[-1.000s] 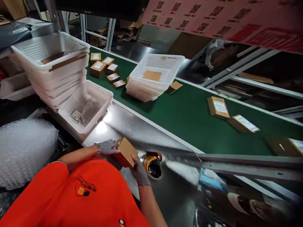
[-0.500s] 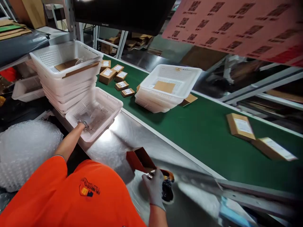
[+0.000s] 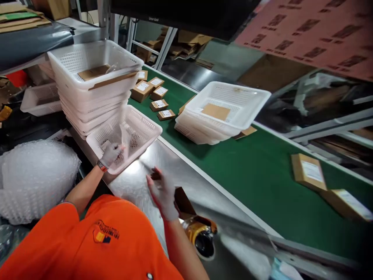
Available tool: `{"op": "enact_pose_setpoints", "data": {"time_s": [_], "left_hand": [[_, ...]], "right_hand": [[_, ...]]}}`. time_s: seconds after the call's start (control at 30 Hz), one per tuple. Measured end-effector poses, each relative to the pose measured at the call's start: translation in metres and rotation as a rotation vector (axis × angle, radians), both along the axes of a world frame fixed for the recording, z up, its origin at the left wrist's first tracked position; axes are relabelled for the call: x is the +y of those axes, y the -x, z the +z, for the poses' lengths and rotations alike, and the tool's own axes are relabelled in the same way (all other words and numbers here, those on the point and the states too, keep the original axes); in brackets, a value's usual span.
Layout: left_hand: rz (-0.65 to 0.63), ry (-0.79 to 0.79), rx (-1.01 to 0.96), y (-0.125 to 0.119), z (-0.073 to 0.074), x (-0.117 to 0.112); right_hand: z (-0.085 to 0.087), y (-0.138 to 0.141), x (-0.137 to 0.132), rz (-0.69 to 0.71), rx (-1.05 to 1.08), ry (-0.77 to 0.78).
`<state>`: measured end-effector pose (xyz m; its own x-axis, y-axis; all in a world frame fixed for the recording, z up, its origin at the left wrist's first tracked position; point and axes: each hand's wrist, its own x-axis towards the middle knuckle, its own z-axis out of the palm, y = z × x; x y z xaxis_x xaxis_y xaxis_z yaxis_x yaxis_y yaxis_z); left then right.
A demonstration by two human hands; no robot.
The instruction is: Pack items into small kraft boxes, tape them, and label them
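Observation:
My left hand (image 3: 112,153), gloved with bare fingertips, is inside a white perforated plastic basket (image 3: 151,126). Its fingers are closed on a clear plastic bag (image 3: 126,140) that stands up from the basket floor. My right hand (image 3: 163,194), also gloved, hovers over the metal bench (image 3: 140,181) with its fingers apart and nothing in them. Beside the right wrist lies an open cardboard box (image 3: 184,202), partly hidden by the hand. A yellow and black object with a round dark end (image 3: 201,239) rests against the box; its kind is unclear.
Stacked white baskets (image 3: 93,87) rise behind the left hand. Bubble wrap (image 3: 37,179) bulges at the left. On the green conveyor belt (image 3: 233,167) are several labelled cartons (image 3: 310,173) and another basket stack (image 3: 224,109). A monitor (image 3: 183,17) hangs above.
My right hand has left the cardboard box and yellow-black object and moved left, towards the basket. My left hand has lifted the clear bag partly upright. The view has shifted slightly.

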<state>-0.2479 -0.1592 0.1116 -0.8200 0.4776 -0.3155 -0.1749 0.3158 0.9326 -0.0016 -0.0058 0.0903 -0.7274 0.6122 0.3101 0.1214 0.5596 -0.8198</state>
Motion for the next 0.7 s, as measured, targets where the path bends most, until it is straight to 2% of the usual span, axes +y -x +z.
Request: {"op": "enact_pose_setpoints", "data": {"time_s": [0.07,0.13,0.23,0.37,0.43,0.5,0.57,0.63,0.7], "left_hand": [[-0.023,-0.115,0.017,-0.023,-0.003,-0.004],[-0.038,-0.160,0.025,-0.040,-0.005,-0.011],[-0.023,-0.125,0.051,-0.050,-0.010,-0.026],[-0.024,-0.066,0.151,-0.046,-0.020,-0.054],[0.036,-0.062,0.222,-0.042,-0.027,-0.071],[0.153,-0.078,0.261,-0.038,-0.034,-0.088],[0.267,-0.096,0.278,-0.034,-0.039,-0.105],[0.354,-0.097,0.299,-0.030,-0.040,-0.122],[0.434,-0.069,0.322,-0.026,-0.039,-0.139]], "right_hand": [[0.010,0.040,-0.018,0.214,-0.043,0.003],[0.012,0.067,-0.030,0.332,-0.086,0.007],[0.007,0.086,-0.037,0.395,-0.118,0.047],[0.005,0.101,-0.043,0.486,-0.171,0.140],[0.007,0.113,-0.046,0.633,-0.206,0.189],[0.008,0.129,-0.047,0.798,-0.249,0.245],[0.007,0.148,-0.045,0.892,-0.290,0.298],[0.004,0.174,-0.039,0.910,-0.323,0.350],[0.000,0.205,-0.035,0.841,-0.376,0.354]]}}
